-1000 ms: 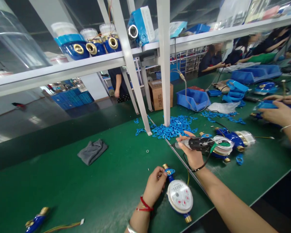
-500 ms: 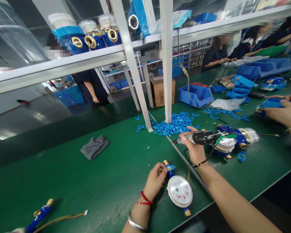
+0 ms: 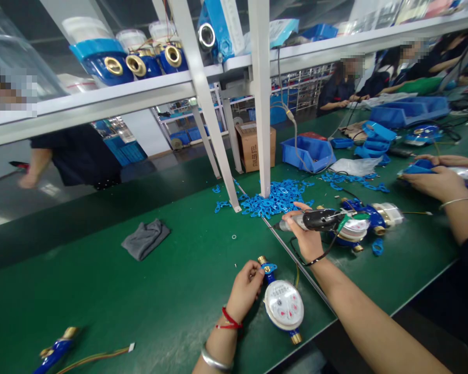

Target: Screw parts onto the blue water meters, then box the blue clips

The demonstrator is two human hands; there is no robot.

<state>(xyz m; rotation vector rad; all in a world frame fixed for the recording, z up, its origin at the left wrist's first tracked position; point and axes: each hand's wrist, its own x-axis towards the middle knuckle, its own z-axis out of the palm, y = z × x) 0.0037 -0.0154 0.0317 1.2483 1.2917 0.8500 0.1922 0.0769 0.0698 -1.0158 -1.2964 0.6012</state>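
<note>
A round white-faced water meter (image 3: 284, 305) with brass ends lies on the green table near its front edge. My left hand (image 3: 249, 283) is closed on the meter's upper end, at a small blue tag (image 3: 270, 268) around the pipe there. My right hand (image 3: 307, 236) is wrapped round a black and grey electric screwdriver (image 3: 322, 220), whose tip points left above the table. Beyond the tip is a pile of blue tags (image 3: 283, 197). More meters (image 3: 351, 231) lie just right of the screwdriver.
A grey cloth (image 3: 145, 239) and part of another meter (image 3: 58, 350) lie to the left. Shelf posts (image 3: 262, 104) stand behind the tag pile, beside a blue bin (image 3: 308, 154). At right, a co-worker's hands (image 3: 439, 182) hold a blue part.
The view has shifted slightly, so the table items sit further left. A person behind the shelf has moved left. My hands keep their holds on the meter and screwdriver.
</note>
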